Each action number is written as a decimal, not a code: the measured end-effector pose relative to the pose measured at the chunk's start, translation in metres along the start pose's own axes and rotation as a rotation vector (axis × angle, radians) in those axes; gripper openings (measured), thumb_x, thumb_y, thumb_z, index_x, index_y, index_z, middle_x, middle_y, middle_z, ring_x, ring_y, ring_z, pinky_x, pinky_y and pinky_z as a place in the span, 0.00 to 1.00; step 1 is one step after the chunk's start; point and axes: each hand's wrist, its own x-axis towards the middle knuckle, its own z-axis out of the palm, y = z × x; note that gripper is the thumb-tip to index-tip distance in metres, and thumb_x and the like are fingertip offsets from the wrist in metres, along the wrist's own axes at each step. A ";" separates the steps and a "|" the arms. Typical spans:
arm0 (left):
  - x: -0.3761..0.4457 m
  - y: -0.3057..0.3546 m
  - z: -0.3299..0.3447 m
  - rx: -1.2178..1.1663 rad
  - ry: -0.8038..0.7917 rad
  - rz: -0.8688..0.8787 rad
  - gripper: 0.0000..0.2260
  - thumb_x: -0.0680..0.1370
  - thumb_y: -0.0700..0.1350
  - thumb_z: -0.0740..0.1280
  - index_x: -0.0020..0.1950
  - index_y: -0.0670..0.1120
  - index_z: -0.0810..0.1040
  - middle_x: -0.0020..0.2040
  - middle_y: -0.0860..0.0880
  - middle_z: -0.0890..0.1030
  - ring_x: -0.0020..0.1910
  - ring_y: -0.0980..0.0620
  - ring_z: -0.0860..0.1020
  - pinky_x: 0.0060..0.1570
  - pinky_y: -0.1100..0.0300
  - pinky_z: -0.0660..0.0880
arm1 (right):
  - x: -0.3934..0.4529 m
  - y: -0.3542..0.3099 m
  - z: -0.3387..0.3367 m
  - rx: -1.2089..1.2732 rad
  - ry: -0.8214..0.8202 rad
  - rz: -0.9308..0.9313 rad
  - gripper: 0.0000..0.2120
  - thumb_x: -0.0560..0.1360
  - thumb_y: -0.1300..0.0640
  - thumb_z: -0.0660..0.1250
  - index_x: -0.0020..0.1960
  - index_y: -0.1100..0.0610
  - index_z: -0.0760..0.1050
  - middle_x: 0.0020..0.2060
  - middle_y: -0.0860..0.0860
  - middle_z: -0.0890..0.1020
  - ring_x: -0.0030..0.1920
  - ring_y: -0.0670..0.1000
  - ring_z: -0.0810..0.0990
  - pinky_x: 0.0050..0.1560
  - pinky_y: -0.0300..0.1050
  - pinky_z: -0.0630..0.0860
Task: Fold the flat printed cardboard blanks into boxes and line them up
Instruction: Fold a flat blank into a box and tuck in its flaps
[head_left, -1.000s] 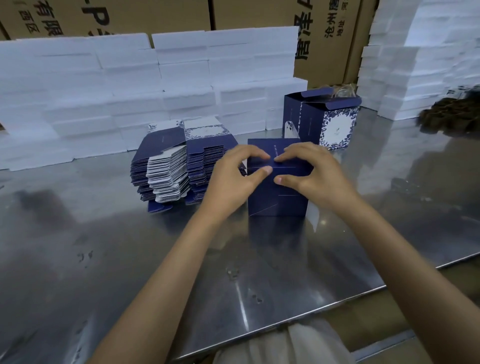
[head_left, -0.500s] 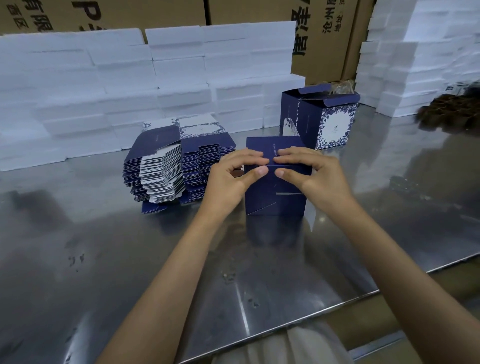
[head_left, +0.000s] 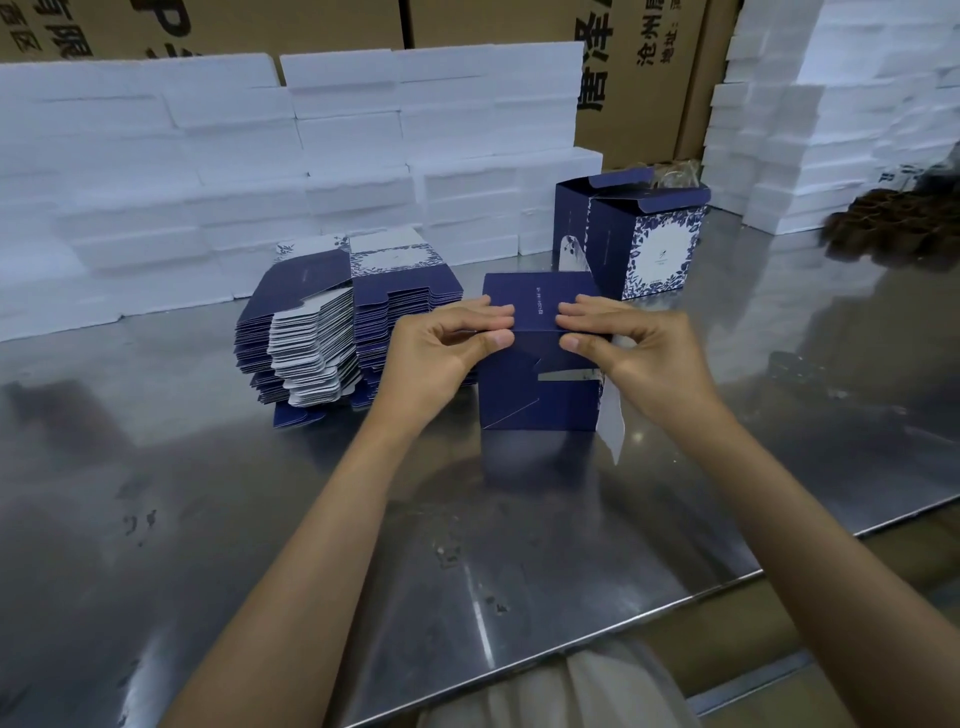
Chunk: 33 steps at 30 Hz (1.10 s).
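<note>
Hands meet on a navy box (head_left: 537, 384) standing on the steel table (head_left: 260, 519): the left hand (head_left: 439, 353) and right hand (head_left: 641, 353) each pinch its top near edge. Flat blanks (head_left: 322, 332) lie stacked just left of the left hand; finished boxes (head_left: 644, 239) stand beyond the right hand.

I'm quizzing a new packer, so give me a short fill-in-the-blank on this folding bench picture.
1. Both hands, left hand and right hand, pinch the dark ____ box.
2. The stack of flat blanks lies on the person's ____ side of that box.
3. The finished box behind it stands with its top flaps ____.

Missing words: blue; left; open
</note>
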 end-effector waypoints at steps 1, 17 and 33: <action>0.000 -0.001 -0.002 -0.007 -0.012 0.002 0.10 0.74 0.35 0.75 0.54 0.42 0.85 0.53 0.49 0.86 0.63 0.59 0.79 0.62 0.67 0.73 | 0.001 0.000 -0.002 0.004 -0.024 0.001 0.15 0.73 0.66 0.76 0.56 0.51 0.83 0.55 0.48 0.85 0.64 0.43 0.80 0.71 0.42 0.72; -0.017 -0.006 0.018 0.211 0.095 0.111 0.10 0.74 0.39 0.76 0.53 0.46 0.81 0.59 0.54 0.82 0.65 0.58 0.76 0.62 0.53 0.75 | -0.036 0.025 -0.008 0.274 -0.227 0.299 0.45 0.70 0.63 0.76 0.80 0.44 0.59 0.73 0.40 0.73 0.73 0.41 0.71 0.68 0.45 0.75; -0.014 -0.004 0.017 0.106 0.032 0.038 0.09 0.77 0.36 0.72 0.56 0.44 0.83 0.60 0.53 0.83 0.70 0.60 0.71 0.64 0.61 0.73 | -0.021 0.049 0.044 0.008 0.208 0.258 0.25 0.75 0.51 0.75 0.70 0.49 0.73 0.54 0.37 0.82 0.52 0.34 0.80 0.50 0.31 0.77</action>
